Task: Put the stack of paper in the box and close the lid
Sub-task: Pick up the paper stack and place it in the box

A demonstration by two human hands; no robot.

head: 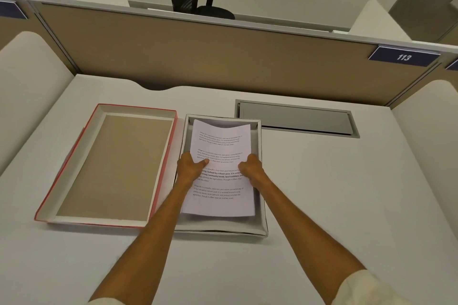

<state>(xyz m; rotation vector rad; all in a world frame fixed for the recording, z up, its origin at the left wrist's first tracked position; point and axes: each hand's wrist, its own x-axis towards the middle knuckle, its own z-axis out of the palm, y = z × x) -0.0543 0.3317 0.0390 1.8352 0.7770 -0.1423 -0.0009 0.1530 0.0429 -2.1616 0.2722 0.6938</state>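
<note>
A white stack of paper with printed text hangs over the open grey box in the middle of the desk, its far end curved upward. My left hand grips the stack's left edge, thumb on top. Gripping the right edge is my right hand. The stack's near end dips inside the box walls. The lid, red outside and brown inside, lies upside down on the desk just left of the box.
A grey metal cable hatch is set into the white desk behind and right of the box. A tan partition wall with a "113" label closes the far edge. White side panels stand left and right.
</note>
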